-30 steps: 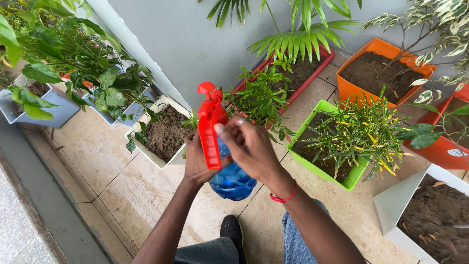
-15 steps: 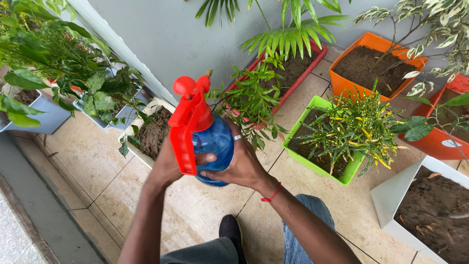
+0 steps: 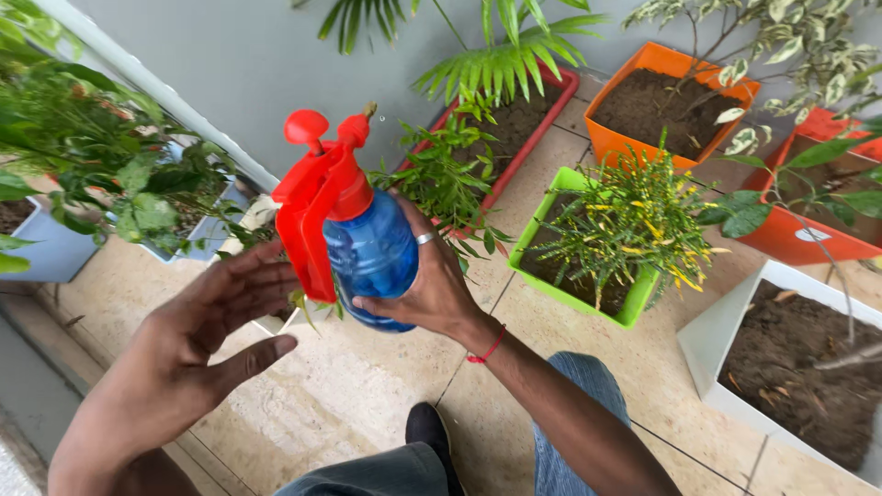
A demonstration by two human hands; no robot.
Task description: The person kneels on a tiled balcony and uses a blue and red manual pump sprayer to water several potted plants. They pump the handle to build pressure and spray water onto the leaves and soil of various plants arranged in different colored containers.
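A: What do you see, from left to right?

B: The left hand (image 3: 197, 344) is open and flat, holding nothing, just beside the red handle. The right hand (image 3: 418, 285) wraps around the blue spray bottle (image 3: 354, 239), up in the air over the tiled floor (image 3: 358, 395).

A: What could go wrong?

B: With one hand on its round belly, the bottle could slip and fall near the green pot (image 3: 588, 243).

A: What changed?

B: Half a second ago the left hand held it too. Now it has let go.

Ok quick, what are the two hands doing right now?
Left hand: open, holding nothing, fingers beside the spray bottle.
Right hand: closed around the spray bottle.
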